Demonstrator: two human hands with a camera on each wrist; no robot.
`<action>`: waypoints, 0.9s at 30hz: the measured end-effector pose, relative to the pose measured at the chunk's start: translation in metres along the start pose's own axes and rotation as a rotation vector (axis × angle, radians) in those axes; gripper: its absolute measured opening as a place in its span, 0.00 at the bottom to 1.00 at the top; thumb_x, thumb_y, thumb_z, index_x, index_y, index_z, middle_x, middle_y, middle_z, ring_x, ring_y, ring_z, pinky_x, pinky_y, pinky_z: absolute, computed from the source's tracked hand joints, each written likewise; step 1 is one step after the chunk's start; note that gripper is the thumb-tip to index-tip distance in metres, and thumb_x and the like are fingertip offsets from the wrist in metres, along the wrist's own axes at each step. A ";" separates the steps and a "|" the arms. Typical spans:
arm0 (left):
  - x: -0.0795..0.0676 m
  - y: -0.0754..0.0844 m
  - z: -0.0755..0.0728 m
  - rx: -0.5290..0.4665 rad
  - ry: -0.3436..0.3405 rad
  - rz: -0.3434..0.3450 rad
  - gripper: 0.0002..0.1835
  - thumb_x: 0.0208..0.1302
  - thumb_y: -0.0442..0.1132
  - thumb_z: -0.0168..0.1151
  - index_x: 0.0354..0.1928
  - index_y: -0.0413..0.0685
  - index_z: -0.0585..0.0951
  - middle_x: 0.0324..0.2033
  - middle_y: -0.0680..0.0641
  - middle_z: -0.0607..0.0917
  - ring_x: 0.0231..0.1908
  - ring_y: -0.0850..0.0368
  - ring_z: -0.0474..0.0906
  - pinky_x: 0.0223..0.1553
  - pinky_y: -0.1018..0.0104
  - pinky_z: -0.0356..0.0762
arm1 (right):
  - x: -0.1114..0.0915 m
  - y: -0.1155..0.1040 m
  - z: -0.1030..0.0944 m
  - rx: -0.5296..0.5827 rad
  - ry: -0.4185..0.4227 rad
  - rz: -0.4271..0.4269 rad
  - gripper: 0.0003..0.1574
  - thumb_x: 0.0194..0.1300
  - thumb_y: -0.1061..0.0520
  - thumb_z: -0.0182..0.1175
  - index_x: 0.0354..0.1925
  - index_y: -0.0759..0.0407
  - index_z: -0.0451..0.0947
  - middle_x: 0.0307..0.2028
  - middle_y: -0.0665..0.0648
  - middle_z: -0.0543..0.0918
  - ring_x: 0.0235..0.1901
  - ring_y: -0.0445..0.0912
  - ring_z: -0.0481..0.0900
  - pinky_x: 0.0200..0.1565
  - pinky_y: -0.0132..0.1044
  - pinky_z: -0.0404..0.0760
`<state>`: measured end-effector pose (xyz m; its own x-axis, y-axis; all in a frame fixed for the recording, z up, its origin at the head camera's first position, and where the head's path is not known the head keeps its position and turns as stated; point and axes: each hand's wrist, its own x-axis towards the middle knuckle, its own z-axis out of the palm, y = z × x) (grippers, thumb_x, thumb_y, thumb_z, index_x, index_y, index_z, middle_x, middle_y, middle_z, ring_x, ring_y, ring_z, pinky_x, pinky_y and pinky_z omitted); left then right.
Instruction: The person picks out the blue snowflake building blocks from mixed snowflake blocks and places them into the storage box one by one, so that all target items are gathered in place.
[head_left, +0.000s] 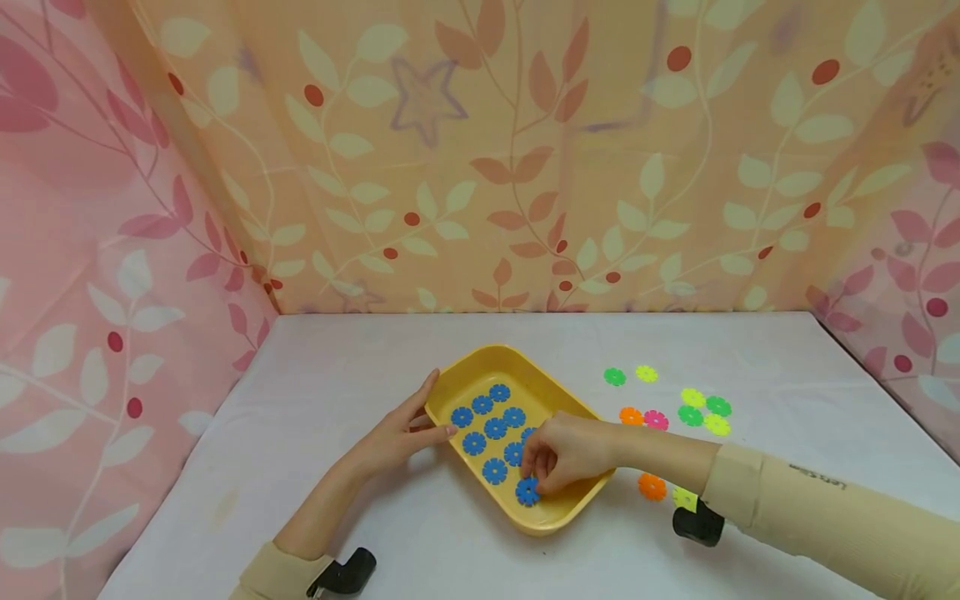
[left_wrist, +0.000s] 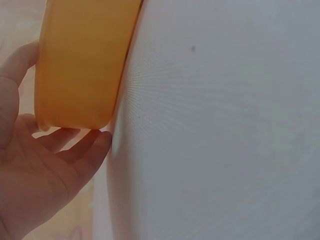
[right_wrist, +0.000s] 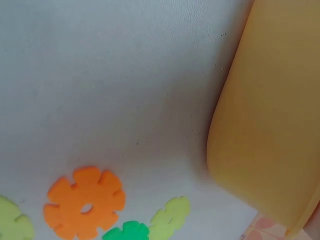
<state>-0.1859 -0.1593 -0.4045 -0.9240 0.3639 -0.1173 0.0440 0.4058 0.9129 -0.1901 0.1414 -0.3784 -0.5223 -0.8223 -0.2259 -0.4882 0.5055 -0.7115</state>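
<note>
A yellow plastic tray (head_left: 491,360) sits at a slant on the white table, with several blue flower-shaped discs (head_left: 495,428) laid in rows on its floor. My left hand (head_left: 405,427) grips the tray's left end, thumb at the rim and fingers against the outer wall (left_wrist: 82,65), as the left wrist view also shows. Over the tray's right part, my right hand (head_left: 576,448) pinches a blue flower-shaped disc (head_left: 527,492) at the near end. That hand partly covers other blue discs. Only the tray's outside shows in the right wrist view, and the pinch is hidden there.
Right of the tray lie loose flower-shaped discs: green (head_left: 615,377), yellow (head_left: 647,373), pink (head_left: 656,420) and orange (head_left: 652,487). My right forearm passes over some of them. Patterned cloth (head_left: 480,167) hangs behind the table (head_left: 337,350) and at both sides.
</note>
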 end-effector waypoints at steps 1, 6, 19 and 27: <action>0.000 0.000 0.000 0.001 0.000 -0.001 0.52 0.59 0.55 0.69 0.77 0.68 0.46 0.75 0.54 0.53 0.67 0.48 0.64 0.68 0.44 0.55 | 0.000 0.000 0.000 -0.006 0.000 -0.005 0.07 0.57 0.58 0.71 0.35 0.52 0.83 0.22 0.42 0.81 0.26 0.34 0.78 0.34 0.29 0.81; 0.001 0.000 0.000 -0.001 -0.003 0.004 0.52 0.59 0.54 0.69 0.78 0.66 0.46 0.74 0.54 0.54 0.67 0.46 0.65 0.66 0.43 0.58 | 0.001 0.002 0.003 -0.021 0.001 -0.021 0.07 0.57 0.58 0.71 0.35 0.51 0.83 0.23 0.40 0.81 0.26 0.33 0.78 0.33 0.29 0.80; 0.001 0.001 0.001 0.002 0.002 0.006 0.52 0.59 0.54 0.69 0.78 0.66 0.47 0.75 0.55 0.53 0.68 0.47 0.64 0.67 0.45 0.58 | 0.000 0.002 0.005 -0.004 -0.003 -0.048 0.08 0.57 0.58 0.72 0.36 0.52 0.82 0.25 0.41 0.81 0.28 0.33 0.78 0.35 0.29 0.81; 0.001 -0.001 0.001 -0.011 -0.001 0.006 0.52 0.59 0.53 0.69 0.78 0.65 0.46 0.75 0.54 0.53 0.67 0.48 0.64 0.67 0.45 0.56 | -0.009 0.000 -0.002 0.078 0.062 -0.028 0.09 0.58 0.59 0.70 0.39 0.52 0.84 0.27 0.43 0.82 0.31 0.37 0.79 0.38 0.32 0.82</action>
<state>-0.1862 -0.1589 -0.4054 -0.9234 0.3671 -0.1121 0.0452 0.3940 0.9180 -0.1870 0.1488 -0.3747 -0.5524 -0.8169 -0.1656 -0.4486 0.4588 -0.7670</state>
